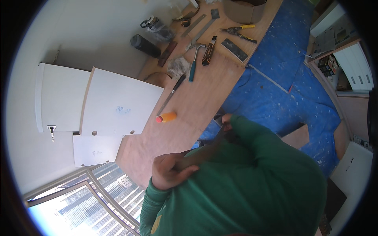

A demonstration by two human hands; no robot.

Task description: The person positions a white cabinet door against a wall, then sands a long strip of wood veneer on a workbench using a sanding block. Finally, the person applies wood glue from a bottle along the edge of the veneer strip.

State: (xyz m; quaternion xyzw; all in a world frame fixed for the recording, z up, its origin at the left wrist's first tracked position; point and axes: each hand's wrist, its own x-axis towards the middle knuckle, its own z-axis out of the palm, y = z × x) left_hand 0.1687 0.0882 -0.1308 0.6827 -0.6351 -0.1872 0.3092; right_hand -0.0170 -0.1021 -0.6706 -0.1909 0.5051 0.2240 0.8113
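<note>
Your left hand (166,170) clasps the near end of a brown strip (206,154), your right hand (226,119) its far end, before your torso, presumably for steadiness; hammer (193,67) and knife (210,51) lie on the bench (210,90), probably for easy reach.

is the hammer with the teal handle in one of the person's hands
No, the hammer lies on the wooden tabletop, apart from both the left hand and the right hand.
</note>
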